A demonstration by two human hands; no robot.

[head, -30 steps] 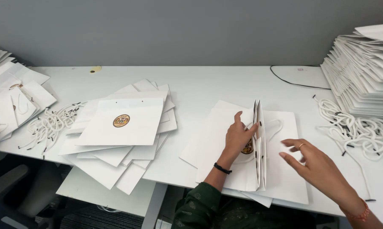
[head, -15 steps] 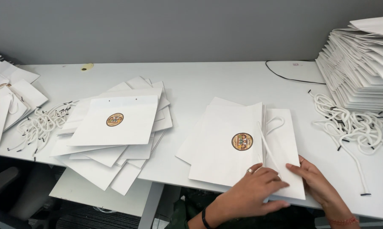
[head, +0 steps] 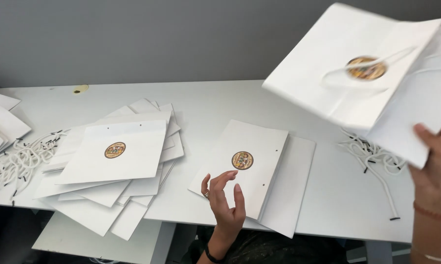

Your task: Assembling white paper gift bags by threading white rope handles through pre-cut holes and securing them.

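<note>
here the right hand grips a white paper bag by its lower corner, thumb on the front face, and holds it up in the air above the right end of the tabletop; the bag is tilted and blurred, its cord handle looping across a round gold sticker, so it looks finished and pinched at a corner simply to carry it flat. the left hand holds nothing: it hovers open, palm up and fingers curled, over the near edge of the tabletop, just above the lower corner of a flat bag that lies sticker-up on one or two more flat sheets near the front edge, well placed for easy reach. toward the left, a fanned pile of flat bags spills over the front edge, the top one showing its sticker and two small holes with no cord in them. loose white cords with black tips lie in a heap near the left edge, and another bunch of cords lies under the raised bag near the right edge. all the bags are folded flat, so none shows anything inside; whether the raised one holds anything i cannot tell
</note>
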